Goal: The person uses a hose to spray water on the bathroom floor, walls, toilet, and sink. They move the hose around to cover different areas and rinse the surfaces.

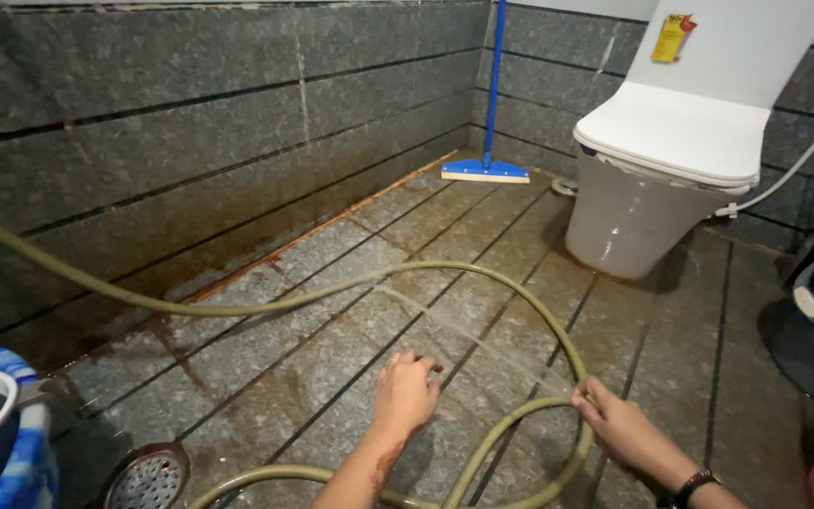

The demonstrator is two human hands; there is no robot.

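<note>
Left hand (405, 388) closed around nozzle end of olive garden hose (332, 290), thin water jet spraying toward white toilet (666, 165). Right hand (620, 426) pinching hose loop just beside, fingers clenched on it. Hose looping across wet grey tiled floor (332, 358), trailing up to left. Blue floor wiper (485, 168) leaning against grey wall tiles (190, 123). Round metal drain cover (148, 478) bottom left, near blue-and-white bucket (25, 452).
</note>
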